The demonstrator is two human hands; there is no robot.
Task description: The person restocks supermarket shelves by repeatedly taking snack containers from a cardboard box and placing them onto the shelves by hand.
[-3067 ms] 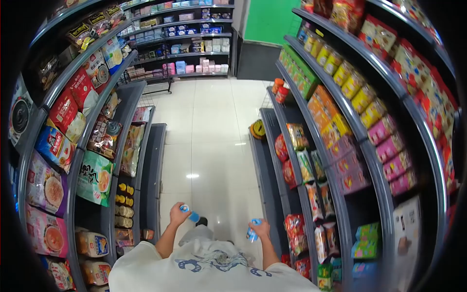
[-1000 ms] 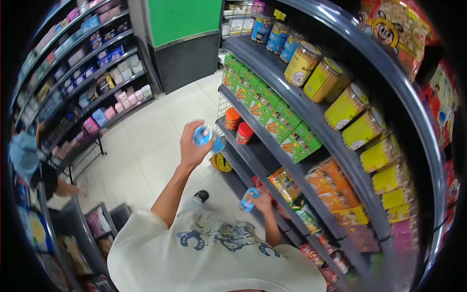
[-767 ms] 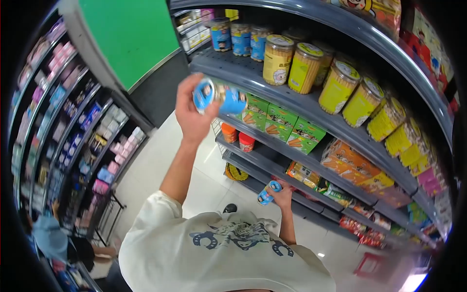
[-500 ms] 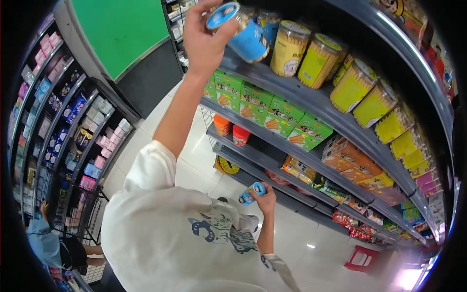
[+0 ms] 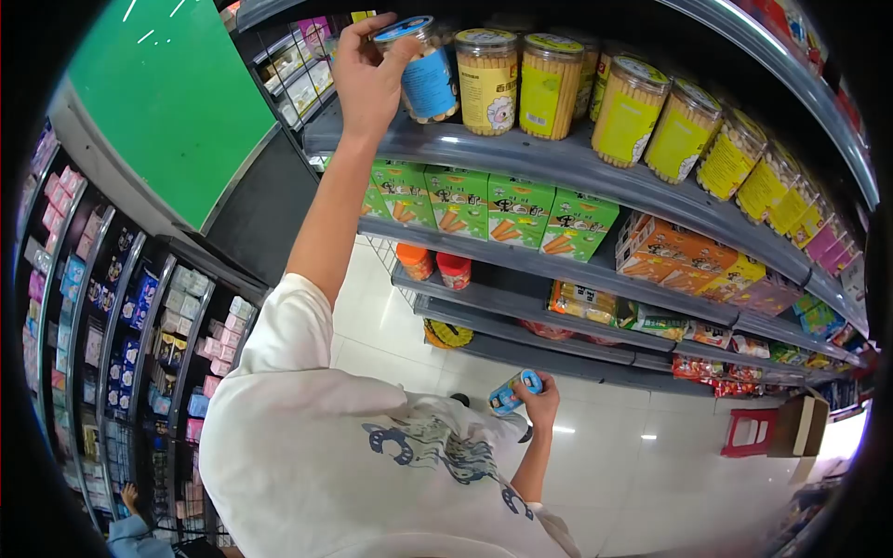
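My left hand [image 5: 367, 79] grips a clear jar with a blue label and blue lid [image 5: 430, 84] near its top, thumb and fingers around the lid. That jar stands almost upright at the left end of the upper shelf [image 5: 391, 139], beside a jar of sticks with a yellow label [image 5: 487, 88]. Pale round pieces show through its clear wall. Lower down, in front of my body, my right hand [image 5: 539, 400] is closed around a second blue-labelled jar [image 5: 507, 395], held tilted with its blue lid towards the upper right.
Several yellow-green jars of sticks [image 5: 633, 112] line the upper shelf to the right. Green boxes [image 5: 516, 209] and orange boxes [image 5: 679, 256] fill the shelf below. A red stool [image 5: 749, 432] and a cardboard box [image 5: 798, 423] stand on the floor. Another person's sleeve [image 5: 135, 538] shows lower left.
The jar in my left hand has gone from tilted, at the shelf edge, to almost upright on the shelf beside the yellow jar. My right hand still holds its jar. The view has turned.
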